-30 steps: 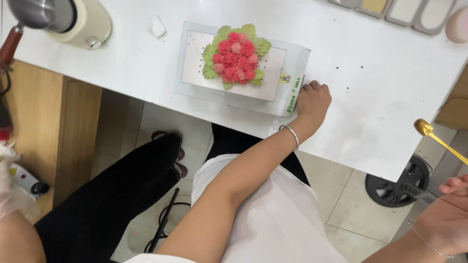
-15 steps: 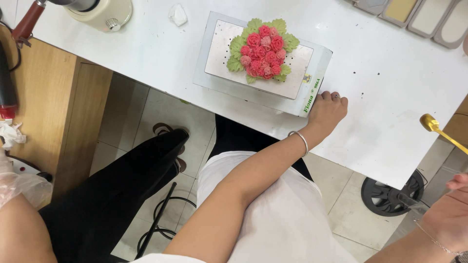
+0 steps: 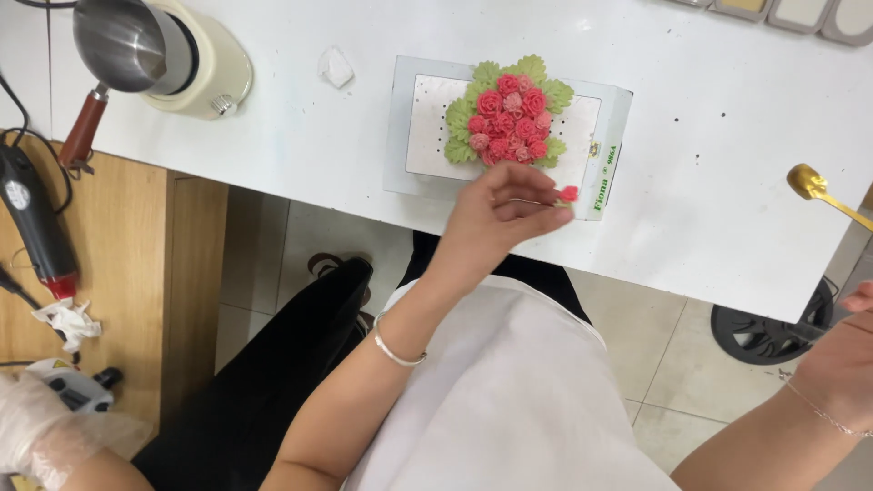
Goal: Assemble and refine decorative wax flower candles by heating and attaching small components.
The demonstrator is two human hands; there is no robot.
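Observation:
A round cluster of pink and red piped flowers with green leaves (image 3: pixel 509 125) sits on a white perforated board in a pale box (image 3: pixel 400 136) on the white table (image 3: pixel 709 191). My left hand (image 3: pixel 496 218), with a silver bangle on the wrist, hovers at the box's front edge. It pinches a thin stick with a small pink flower (image 3: pixel 568 193) at its tip. My right hand (image 3: pixel 850 364) is low at the right edge, off the table and partly cut off. What it holds is not visible.
A gold spoon (image 3: pixel 809 182) reaches in from the right edge above the table. A cream appliance with a steel cup (image 3: pixel 173 55) stands at the back left. On the wooden side surface lies a dark heat tool (image 3: pixel 36 227). Another person's gloved hand (image 3: pixel 41 436) is at the bottom left.
My left hand has moved from the box's right front corner to the middle of its front edge and now pinches the small pink flower. The view has shifted closer.

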